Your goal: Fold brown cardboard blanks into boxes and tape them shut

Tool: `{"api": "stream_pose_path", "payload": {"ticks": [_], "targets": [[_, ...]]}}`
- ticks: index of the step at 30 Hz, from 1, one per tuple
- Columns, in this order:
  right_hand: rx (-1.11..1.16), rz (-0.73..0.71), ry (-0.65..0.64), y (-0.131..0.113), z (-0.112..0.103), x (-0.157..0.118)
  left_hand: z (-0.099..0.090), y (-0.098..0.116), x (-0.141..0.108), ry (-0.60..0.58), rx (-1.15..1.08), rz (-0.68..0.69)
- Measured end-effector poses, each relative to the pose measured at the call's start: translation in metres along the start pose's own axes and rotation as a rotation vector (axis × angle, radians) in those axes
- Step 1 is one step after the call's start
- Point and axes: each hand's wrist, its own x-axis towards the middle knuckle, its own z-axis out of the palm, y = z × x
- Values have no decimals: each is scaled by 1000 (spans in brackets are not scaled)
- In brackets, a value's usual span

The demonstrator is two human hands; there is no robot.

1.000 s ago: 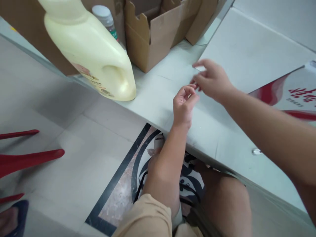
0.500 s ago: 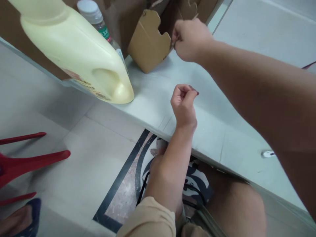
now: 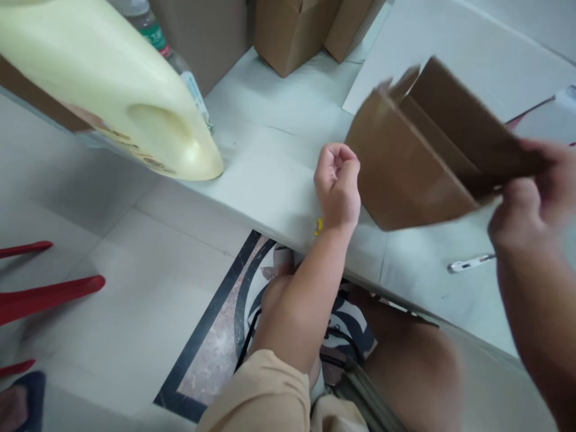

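A brown cardboard box (image 3: pixel 405 168), open at the top, is tilted above the white table (image 3: pixel 265 162). My right hand (image 3: pixel 535 198), slightly blurred, grips the box's right edge between thumb and fingers. Close to the box's left side, my left hand (image 3: pixel 337 177) has its fingers curled in; whatever it may hold is hidden. A small yellow piece (image 3: pixel 318 226) lies on the table beside my left wrist.
Large pale yellow bottle (image 3: pixel 171 138) at the left table edge, with a clear bottle (image 3: pixel 180 66) behind it. More cardboard boxes (image 3: pixel 288 42) stand at the back. A white tool (image 3: pixel 470 263) lies near my right wrist. Red legs (image 3: pixel 54 294) stand on the floor.
My right hand has moved right and toward me, bringing a cardboard box with it. The yellow piece now shows by my left wrist. The view has shifted slightly.
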Motion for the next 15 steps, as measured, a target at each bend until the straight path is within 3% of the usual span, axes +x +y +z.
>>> {"api": "stream_pose_path", "payload": {"ticks": [1,3,7,11,15], "targets": [[17,-173,71,11,-11,-14,3,0,-1,-21,14,40],[43,-306,155,27,-25,-41,10,2,-4,-133,17,105],[106,-62,273,34,-25,-79,24,2,-10,-363,48,127],[352,189,285,33,-15,-94,34,-5,-16,-364,126,71],[531,232,268,44,-14,-99,36,-12,-20,-313,231,91]]}}
